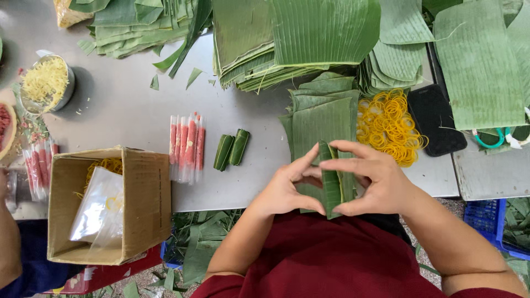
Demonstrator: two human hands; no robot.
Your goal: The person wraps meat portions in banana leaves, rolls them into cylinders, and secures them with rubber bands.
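Fingers (309, 160) of both your hands pinch a folded leaf strip (330, 185), held upright just above the leaf pile (317, 118) (rubber bands (389, 126) lie just beyond your right fingers). Keep the fold tight, thumbs pressing evenly along both edges.

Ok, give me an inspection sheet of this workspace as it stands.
Surface: grey metal table, leaf scraps scattered.
Job's things: leaf roll being folded; two finished rolls; cut leaf pile; yellow rubber bands; wrapped red sticks.
Clutter: cardboard box, black phone, bowl of yellow shreds.
Grippers: left hand and right hand both pinch the roll.
Cables: nothing seen.
Surroundings: leaf stacks, blue crate, another person's arm.
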